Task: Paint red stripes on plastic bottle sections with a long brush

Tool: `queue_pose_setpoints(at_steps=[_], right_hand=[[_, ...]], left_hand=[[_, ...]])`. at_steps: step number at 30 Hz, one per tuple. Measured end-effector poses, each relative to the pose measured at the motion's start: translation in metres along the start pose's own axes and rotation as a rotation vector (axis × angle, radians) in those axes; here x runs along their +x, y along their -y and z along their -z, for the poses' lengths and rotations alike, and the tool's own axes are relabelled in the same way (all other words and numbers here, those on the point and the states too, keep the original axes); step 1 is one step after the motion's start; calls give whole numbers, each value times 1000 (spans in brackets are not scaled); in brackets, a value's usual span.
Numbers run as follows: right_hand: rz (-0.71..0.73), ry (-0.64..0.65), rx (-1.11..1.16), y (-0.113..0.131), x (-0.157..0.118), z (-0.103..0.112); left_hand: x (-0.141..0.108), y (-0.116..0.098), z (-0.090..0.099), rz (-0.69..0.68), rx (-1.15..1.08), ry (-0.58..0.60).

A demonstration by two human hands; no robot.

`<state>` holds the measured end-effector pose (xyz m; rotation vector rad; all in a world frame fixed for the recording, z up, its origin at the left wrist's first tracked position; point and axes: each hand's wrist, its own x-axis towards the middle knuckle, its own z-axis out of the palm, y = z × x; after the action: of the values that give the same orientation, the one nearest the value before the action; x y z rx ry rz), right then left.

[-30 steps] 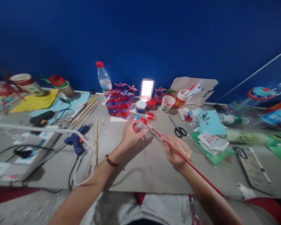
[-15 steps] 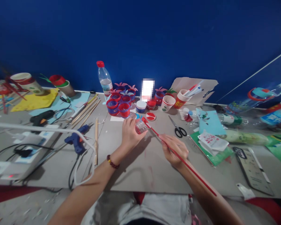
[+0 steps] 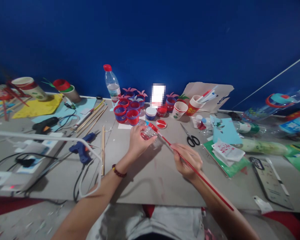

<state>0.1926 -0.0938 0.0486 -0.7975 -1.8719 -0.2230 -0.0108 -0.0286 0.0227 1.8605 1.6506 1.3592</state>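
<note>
My left hand [image 3: 139, 139] is wrapped around a small clear plastic cup [image 3: 148, 133] with red paint on it, tilted above the table. My right hand [image 3: 187, 160] grips a long red-handled paintbrush [image 3: 205, 179], whose red tip touches or nearly touches the cup's rim. Behind my hands sit several red and purple painted cups [image 3: 120, 114], a white-lidded paint jar [image 3: 150, 113] and an open red paint jar [image 3: 161, 111]. A round lid with red paint [image 3: 161, 124] lies just beyond the brush tip.
Black scissors [image 3: 192, 139] lie right of the brush. A blue glue gun [image 3: 82, 150], wooden sticks [image 3: 103, 150], a power strip [image 3: 37, 160] and a white cable are at left. A phone [image 3: 270, 183] and green sheets [image 3: 223, 160] lie right. A water bottle [image 3: 112, 83] stands behind.
The cup in my left hand has turned and tilted, and the brush tip has shifted slightly left and up along it. My right hand has moved very little.
</note>
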Motion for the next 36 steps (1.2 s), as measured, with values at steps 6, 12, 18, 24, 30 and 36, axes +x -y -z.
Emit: queue_pose_setpoints(at_steps=[6, 12, 18, 24, 30, 36], right_hand=[[-6, -19, 3, 0, 1, 1], [-10, -42, 20, -1, 0, 2], [-21, -39, 18, 0, 1, 2], [-11, -46, 14, -1, 2, 3], [-11, -43, 19, 0, 3, 3], [-16, -40, 20, -1, 2, 3]], left_hand=[[7, 1, 1, 201, -195, 51], [8, -10, 3, 531, -655, 228], [11, -16, 9, 584, -732, 253], [14, -17, 9, 629, -749, 257], [14, -15, 8, 682, -736, 246], [13, -8, 6, 686, -774, 250]])
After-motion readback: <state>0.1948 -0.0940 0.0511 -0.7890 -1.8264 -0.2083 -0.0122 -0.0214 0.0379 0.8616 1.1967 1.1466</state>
